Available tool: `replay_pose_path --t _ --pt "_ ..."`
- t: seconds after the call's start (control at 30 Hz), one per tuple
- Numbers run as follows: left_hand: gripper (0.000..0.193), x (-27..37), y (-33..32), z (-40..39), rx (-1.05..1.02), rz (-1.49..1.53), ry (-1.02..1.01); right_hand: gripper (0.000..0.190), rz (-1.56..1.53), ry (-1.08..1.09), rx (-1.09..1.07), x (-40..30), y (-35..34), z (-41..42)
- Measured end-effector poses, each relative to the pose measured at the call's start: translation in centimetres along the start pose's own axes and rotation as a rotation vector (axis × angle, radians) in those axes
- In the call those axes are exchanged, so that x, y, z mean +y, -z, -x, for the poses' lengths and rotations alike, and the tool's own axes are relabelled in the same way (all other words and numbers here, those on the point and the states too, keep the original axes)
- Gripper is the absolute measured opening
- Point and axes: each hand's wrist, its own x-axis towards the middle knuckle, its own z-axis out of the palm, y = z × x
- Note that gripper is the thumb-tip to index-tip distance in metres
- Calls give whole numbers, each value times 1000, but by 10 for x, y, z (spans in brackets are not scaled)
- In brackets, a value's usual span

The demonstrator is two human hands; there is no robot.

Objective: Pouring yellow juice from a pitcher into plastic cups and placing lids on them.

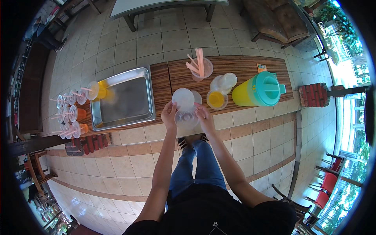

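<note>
My left hand (169,115) and my right hand (204,114) are at the table's near edge, each pinching clear plastic lids. A round translucent lid (183,97) reaches up between my fingers, and a clear plastic lid (186,119) hangs just below it. Which hand bears which lid cannot be told. Behind them lies another pale round piece, partly hidden. To the right stand a plastic cup with yellow contents (216,100), stacked clear lids or cups (228,81) and a yellow pitcher with a teal lid (265,88). Pink straws (199,63) stand in a clear cup further back.
On the left, a steel tray (126,100) rests on the wood-grain table (161,79). Several lidded cups with straws (77,113) stand beyond it, with a yellow-filled cup (101,90) by its corner. A small orange packet (261,68) lies behind the pitcher. A person (47,36) is at far left.
</note>
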Motion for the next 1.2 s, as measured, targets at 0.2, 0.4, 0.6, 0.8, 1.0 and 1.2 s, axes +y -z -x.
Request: replay_pose_path --t 0.2,0.4,0.6,0.8,1.0,1.2 --pt "25 -12 -2 -14 186 -314 -222 16 50 -65 -6 1 -10 -9" --pt "24 -6 0 -8 99 -254 -76 18 132 -44 53 7 -4 -4" --pt "30 0 11 1 90 -396 -151 16 140 -27 206 -8 -3 15" --pt "28 21 28 28 142 -615 -564 13 406 106 331 -41 4 43" --pt "27 60 19 70 -276 -294 98 15 144 178 332 -60 19 50" --pt "25 68 -7 67 -340 -210 85 25 207 346 277 -61 43 46"
